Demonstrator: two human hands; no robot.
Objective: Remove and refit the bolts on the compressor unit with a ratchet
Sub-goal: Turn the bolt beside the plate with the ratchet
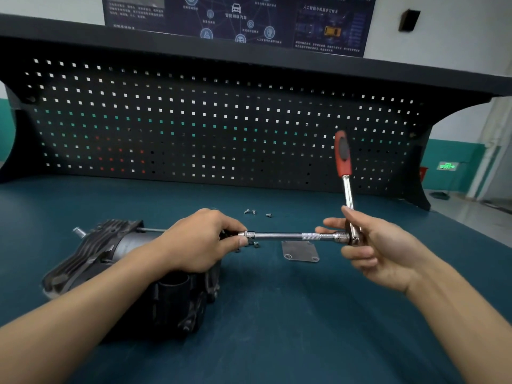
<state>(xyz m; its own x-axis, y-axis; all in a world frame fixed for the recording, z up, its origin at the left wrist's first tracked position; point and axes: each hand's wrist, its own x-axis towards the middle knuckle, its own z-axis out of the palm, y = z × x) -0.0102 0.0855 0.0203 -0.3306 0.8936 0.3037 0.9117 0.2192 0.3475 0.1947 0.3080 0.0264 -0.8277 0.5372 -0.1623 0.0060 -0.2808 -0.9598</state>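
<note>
Wall poster (235,20) "智能网联汽车"; ratchet (347,191) below

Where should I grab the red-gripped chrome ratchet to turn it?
Wrap the red rubber grip, high on the upright shaft, coming from the right with your right hand. It stands clear above the ratchet head, while the left hand steadies the chrome extension bar at the dark compressor unit.

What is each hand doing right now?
Left hand: closed, pinching the end of the metal bar.
Right hand: closed, holding the ratchet near its head.
</note>
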